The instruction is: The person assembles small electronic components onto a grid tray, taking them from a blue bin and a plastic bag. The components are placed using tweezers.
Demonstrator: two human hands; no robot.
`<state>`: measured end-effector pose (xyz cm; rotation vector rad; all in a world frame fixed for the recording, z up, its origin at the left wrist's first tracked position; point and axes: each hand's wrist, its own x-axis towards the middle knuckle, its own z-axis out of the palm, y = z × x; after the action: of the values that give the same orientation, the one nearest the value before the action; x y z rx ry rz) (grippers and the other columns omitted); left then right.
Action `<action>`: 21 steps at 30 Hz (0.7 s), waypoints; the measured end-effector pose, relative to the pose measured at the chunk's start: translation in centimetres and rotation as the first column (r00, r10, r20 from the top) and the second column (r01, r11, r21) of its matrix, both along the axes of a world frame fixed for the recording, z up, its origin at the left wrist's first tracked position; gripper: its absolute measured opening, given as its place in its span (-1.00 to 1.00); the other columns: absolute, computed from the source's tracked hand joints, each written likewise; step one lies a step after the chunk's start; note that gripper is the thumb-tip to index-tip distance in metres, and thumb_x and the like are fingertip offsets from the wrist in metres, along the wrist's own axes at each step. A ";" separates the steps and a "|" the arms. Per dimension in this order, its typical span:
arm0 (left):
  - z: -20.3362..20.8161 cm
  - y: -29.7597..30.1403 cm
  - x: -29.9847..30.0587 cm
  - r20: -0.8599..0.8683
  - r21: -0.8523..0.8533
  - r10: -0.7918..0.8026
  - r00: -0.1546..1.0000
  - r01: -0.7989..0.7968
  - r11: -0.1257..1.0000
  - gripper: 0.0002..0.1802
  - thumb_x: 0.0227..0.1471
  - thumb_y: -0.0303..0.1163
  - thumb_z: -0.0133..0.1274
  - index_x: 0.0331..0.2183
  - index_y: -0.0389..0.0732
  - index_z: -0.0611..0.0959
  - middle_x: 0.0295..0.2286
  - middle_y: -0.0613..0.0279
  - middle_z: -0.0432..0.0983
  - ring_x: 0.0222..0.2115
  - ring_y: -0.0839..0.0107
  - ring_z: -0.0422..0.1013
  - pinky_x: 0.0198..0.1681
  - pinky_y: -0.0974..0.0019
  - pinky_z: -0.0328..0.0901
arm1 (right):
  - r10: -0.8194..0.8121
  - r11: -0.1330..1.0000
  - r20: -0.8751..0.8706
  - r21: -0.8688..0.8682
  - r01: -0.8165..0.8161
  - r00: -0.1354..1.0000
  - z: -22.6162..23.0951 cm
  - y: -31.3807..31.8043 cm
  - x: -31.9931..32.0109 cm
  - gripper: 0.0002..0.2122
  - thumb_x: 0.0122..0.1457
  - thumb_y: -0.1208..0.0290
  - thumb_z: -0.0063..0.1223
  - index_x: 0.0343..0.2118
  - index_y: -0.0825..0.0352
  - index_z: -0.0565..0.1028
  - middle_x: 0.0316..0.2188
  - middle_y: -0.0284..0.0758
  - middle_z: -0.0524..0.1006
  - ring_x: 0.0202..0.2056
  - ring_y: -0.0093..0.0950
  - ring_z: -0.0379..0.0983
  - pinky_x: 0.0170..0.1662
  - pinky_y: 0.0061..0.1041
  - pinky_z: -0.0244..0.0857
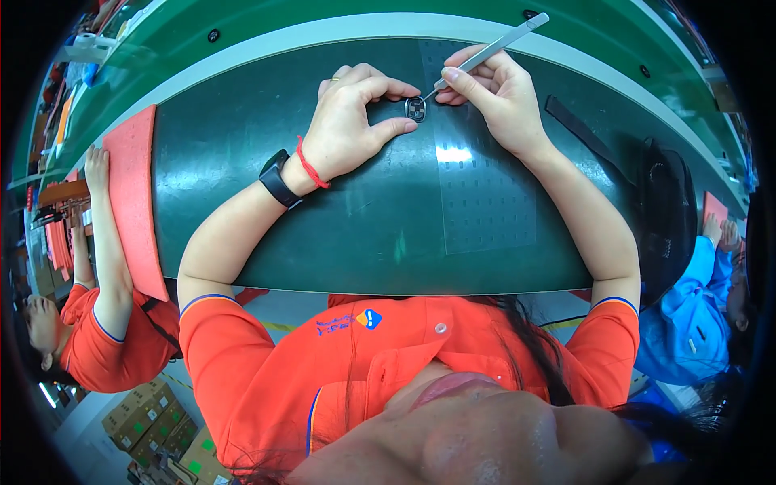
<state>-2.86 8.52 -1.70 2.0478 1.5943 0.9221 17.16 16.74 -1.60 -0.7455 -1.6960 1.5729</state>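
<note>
My left hand (352,121) pinches a small dark rounded part (415,109) by its edges, between thumb and forefinger. It looks like a watch-sized casing with a shiny rim and lighter patches on its face; finer detail is too small to make out. A pair of metal tweezers (505,46) slants up to the right from my right hand (501,97), which grips it like a pen. The tweezers' tip is at the right edge of the dark part. Whether the tip holds anything cannot be seen.
A transparent sheet with rows of small marks (489,210) lies on the dark green work surface (323,242). To the right are a black strap (586,137) and a black bag-like object (667,210). A pink mat (133,194) covers the left end. Co-workers sit on both sides; cardboard boxes (145,416) stand lower left.
</note>
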 end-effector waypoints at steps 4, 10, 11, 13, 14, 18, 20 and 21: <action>0.2 0.0 0.0 -0.018 -0.010 0.010 1.000 -0.010 1.000 -0.68 -0.25 -0.31 0.27 -0.31 -0.03 0.67 -0.44 0.34 0.47 -0.31 0.34 0.32 -0.15 0.27 0.12 | 0.000 1.000 0.009 0.022 -0.001 1.000 -0.1 0.1 -0.1 -0.80 0.16 0.43 0.03 -0.21 0.42 0.40 -0.38 -0.24 0.52 -0.36 -0.52 0.53 -0.27 -0.63 0.40; 0.4 0.1 0.0 -0.020 0.012 -0.001 1.000 0.001 1.000 -0.68 -0.26 -0.30 0.27 -0.32 -0.03 0.67 -0.45 0.33 0.47 -0.33 0.35 0.32 -0.16 0.28 0.12 | 0.001 1.000 0.011 0.029 -0.001 1.000 0.0 0.1 -0.2 -0.80 0.16 0.43 0.04 -0.21 0.42 0.41 -0.38 -0.25 0.52 -0.35 -0.52 0.53 -0.27 -0.64 0.40; 0.4 0.0 0.0 -0.022 0.010 -0.005 1.000 0.005 1.000 -0.68 -0.26 -0.30 0.27 -0.32 -0.03 0.67 -0.45 0.33 0.47 -0.33 0.35 0.32 -0.16 0.28 0.12 | 0.003 0.999 0.013 0.039 -0.004 1.000 -0.1 0.1 -0.2 -0.80 0.16 0.43 0.04 -0.21 0.42 0.41 -0.38 -0.25 0.52 -0.35 -0.52 0.53 -0.27 -0.64 0.40; 0.2 0.1 0.0 -0.026 0.016 0.002 1.000 -0.002 1.000 -0.68 -0.26 -0.31 0.28 -0.32 -0.04 0.68 -0.44 0.33 0.47 -0.34 0.35 0.32 -0.15 0.28 0.12 | 0.000 0.999 0.014 0.050 -0.001 1.000 -0.3 0.1 -0.2 -0.80 0.16 0.42 0.04 -0.21 0.42 0.41 -0.38 -0.25 0.52 -0.35 -0.52 0.53 -0.27 -0.64 0.40; 0.2 0.2 0.0 -0.027 0.007 -0.002 1.000 0.002 1.000 -0.68 -0.26 -0.31 0.28 -0.32 -0.04 0.68 -0.44 0.33 0.47 -0.34 0.35 0.32 -0.15 0.28 0.12 | 0.000 0.998 0.016 0.063 -0.001 1.000 -0.4 0.2 -0.1 -0.80 0.16 0.42 0.04 -0.21 0.42 0.40 -0.38 -0.24 0.52 -0.35 -0.52 0.53 -0.27 -0.63 0.40; 0.1 0.0 0.0 -0.027 0.013 -0.006 1.000 0.007 1.000 -0.68 -0.27 -0.31 0.28 -0.32 -0.04 0.68 -0.44 0.34 0.47 -0.34 0.36 0.33 -0.15 0.29 0.12 | 0.003 0.999 0.001 0.054 -0.003 1.000 -0.4 -0.1 -0.1 -0.79 0.17 0.42 0.03 -0.21 0.42 0.40 -0.38 -0.24 0.52 -0.35 -0.51 0.53 -0.26 -0.62 0.41; 0.1 0.0 0.0 -0.032 0.029 -0.009 0.999 0.010 1.000 -0.68 -0.27 -0.31 0.28 -0.32 -0.04 0.68 -0.44 0.34 0.47 -0.33 0.36 0.33 -0.16 0.29 0.12 | 0.011 0.996 0.027 0.093 -0.014 1.000 -0.5 0.0 -0.1 -0.79 0.17 0.42 0.03 -0.20 0.43 0.40 -0.37 -0.23 0.52 -0.35 -0.50 0.53 -0.25 -0.61 0.41; 0.1 -0.1 0.0 -0.037 0.032 -0.009 0.999 0.010 0.999 -0.68 -0.27 -0.31 0.28 -0.32 -0.04 0.68 -0.44 0.34 0.47 -0.33 0.36 0.33 -0.16 0.29 0.12 | 0.011 0.996 0.025 0.090 -0.013 1.000 -0.5 -0.1 -0.1 -0.79 0.17 0.42 0.03 -0.20 0.43 0.40 -0.37 -0.23 0.52 -0.35 -0.50 0.53 -0.25 -0.61 0.41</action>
<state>-2.84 8.44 -1.60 2.1046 1.5972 0.9172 17.05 16.66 -2.14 -0.7125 -1.7797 1.4896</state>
